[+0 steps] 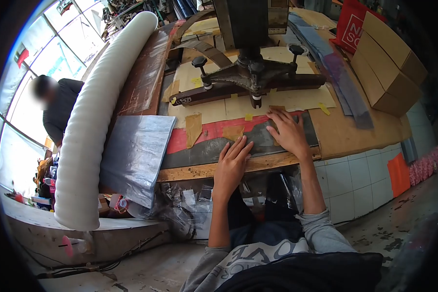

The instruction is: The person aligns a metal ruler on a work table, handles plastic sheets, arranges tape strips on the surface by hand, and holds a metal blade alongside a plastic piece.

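My left hand (231, 168) rests palm down near the wooden front edge (194, 172) of the worktable, fingers spread on the dark surface beside a brown tape patch (233, 132). Further right and forward, my right hand (288, 130) lies with fingers apart at the edge of the cream sheet (204, 113), by another piece of brown tape. Neither hand holds anything. A red strip (209, 130) runs along the front of the sheet. Above the sheet stands a dark metal press head (252, 73) with a long bar (194, 95) and two black knobs.
A long white foam roll (102, 112) and a clear plastic sheet (141, 146) lie at the left. Cardboard boxes (384, 73), a red bag (355, 27) and bluish plastic film (340, 82) are at the right. A person (58, 104) is beyond the roll.
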Tool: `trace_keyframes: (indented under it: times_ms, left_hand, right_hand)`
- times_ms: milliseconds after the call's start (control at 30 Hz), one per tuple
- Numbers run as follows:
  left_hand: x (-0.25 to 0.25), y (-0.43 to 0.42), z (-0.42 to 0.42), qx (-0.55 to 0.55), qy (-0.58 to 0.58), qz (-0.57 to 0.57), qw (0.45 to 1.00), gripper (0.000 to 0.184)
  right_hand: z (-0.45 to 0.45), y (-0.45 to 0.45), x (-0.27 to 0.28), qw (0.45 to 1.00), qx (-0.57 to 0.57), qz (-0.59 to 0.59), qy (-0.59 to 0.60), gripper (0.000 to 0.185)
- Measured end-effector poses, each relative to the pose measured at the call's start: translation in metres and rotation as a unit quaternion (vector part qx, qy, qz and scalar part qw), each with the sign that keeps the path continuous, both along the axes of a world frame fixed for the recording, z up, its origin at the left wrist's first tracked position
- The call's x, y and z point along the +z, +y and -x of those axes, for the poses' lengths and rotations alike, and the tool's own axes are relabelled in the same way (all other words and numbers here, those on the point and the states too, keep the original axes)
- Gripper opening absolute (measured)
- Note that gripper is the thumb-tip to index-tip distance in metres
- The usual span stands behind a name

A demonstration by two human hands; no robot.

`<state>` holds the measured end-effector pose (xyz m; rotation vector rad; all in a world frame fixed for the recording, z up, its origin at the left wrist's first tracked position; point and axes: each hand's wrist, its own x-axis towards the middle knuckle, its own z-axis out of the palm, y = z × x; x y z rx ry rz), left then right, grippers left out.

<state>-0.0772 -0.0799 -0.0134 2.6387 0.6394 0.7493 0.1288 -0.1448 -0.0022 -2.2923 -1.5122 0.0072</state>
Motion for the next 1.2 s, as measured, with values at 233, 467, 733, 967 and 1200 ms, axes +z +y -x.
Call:
trace_keyframes:
  times_ms: [233, 467, 733, 967, 1200]
  left_hand:
    - [-0.005, 0.002, 0.002, -0.005, 0.005, -0.031, 0.999, 0.042]
    - [-0.003, 0.004, 0.010, -0.013, 0.014, -0.057, 0.998, 0.043]
    - [-0.004, 0.002, 0.014, -0.012, -0.010, -0.072, 0.997, 0.041]
    - [-0.002, -0.001, 0.023, -0.034, 0.024, -0.108, 0.993, 0.049]
    - [0.004, -0.006, 0.028, -0.058, 0.053, -0.098, 0.992, 0.059]
  right_hand:
    - [-0.001, 0.001, -0.012, 0.999, 0.000, -0.046, -0.025, 0.040]
    - [0.000, 0.000, -0.014, 0.998, 0.006, -0.066, -0.017, 0.041]
    - [0.006, -0.033, -0.013, 0.992, 0.046, -0.116, 0.021, 0.040]
    - [0.032, -0.067, -0.021, 0.985, 0.023, -0.168, -0.035, 0.036]
    - [0.033, -0.062, -0.036, 0.960, 0.008, -0.260, -0.105, 0.030]
